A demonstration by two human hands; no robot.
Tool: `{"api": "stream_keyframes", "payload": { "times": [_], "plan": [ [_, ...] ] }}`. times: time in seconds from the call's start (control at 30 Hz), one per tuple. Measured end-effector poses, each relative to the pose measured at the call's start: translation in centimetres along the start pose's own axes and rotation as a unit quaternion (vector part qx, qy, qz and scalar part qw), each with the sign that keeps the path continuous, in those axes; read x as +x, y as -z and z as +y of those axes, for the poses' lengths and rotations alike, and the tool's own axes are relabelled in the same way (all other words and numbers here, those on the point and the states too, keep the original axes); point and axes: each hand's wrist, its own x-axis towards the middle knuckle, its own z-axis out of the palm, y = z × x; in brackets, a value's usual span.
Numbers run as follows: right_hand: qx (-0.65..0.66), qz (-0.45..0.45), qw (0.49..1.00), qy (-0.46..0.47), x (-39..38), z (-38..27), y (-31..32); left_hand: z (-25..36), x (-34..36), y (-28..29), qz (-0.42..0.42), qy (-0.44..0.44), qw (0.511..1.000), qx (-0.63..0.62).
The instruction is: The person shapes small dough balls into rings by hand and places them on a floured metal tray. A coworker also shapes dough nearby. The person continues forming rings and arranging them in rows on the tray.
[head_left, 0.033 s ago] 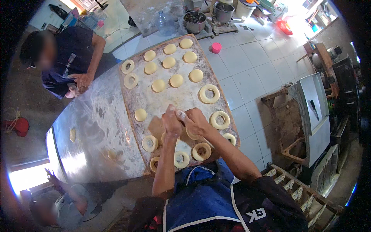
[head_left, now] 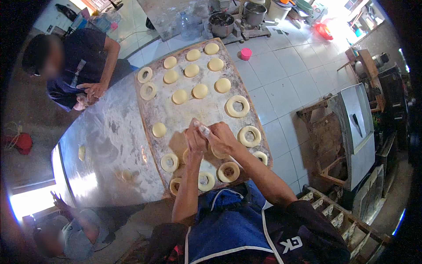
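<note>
Close together above the floured wooden board (head_left: 180, 115), my left hand (head_left: 194, 138) and my right hand (head_left: 221, 138) meet at the fingertips. Both are closed, with flour on the fingers; whatever they hold is hidden. A pale dough ring (head_left: 237, 106) lies beyond my right hand, and another dough ring (head_left: 249, 136) is beside it. To the left of my left hand sits a flat round of dough (head_left: 159, 130). More rings, such as one dough ring (head_left: 228, 172), lie below my wrists, some partly covered by my forearms. Several whole rounds, including this dough round (head_left: 200, 91), occupy the far part.
The board rests by a shiny metal table (head_left: 105, 145) dusted with flour. One person (head_left: 88, 66) stands at the far left, hands together; another person (head_left: 81, 233) is at the lower left. A pink tub (head_left: 245, 54) stands on the tiled floor, near metal pots (head_left: 221, 25).
</note>
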Motion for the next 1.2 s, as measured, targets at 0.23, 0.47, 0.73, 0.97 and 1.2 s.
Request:
{"api": "stream_keyframes", "payload": {
  "times": [0.23, 0.47, 0.73, 0.97, 1.2],
  "plan": [
    [-0.106, 0.003, 0.994, -0.028, 0.4, 1.5, 0.7, -1.4, 0.4, -2.2, 0.098, -0.025, 0.993, -0.068],
    [-0.003, 0.044, 0.998, 0.040, -0.2, 1.3, 1.1, -2.0, 0.2, -1.7, -0.059, 0.094, 0.974, -0.199],
    [-0.015, 0.062, 0.981, 0.184, 0.9, -0.4, 3.3, -3.7, 2.3, -3.5, 0.157, -0.194, 0.950, 0.185],
    [-0.368, 0.076, 0.927, 0.026, -0.8, -0.3, 5.3, 1.8, 5.0, -0.6, -0.098, 0.070, 0.951, 0.284],
    [-0.321, 0.076, 0.944, 0.008, -1.2, 3.4, 3.4, 3.1, 4.4, 0.2, -0.092, 0.011, 0.973, 0.212]
  ]
}}
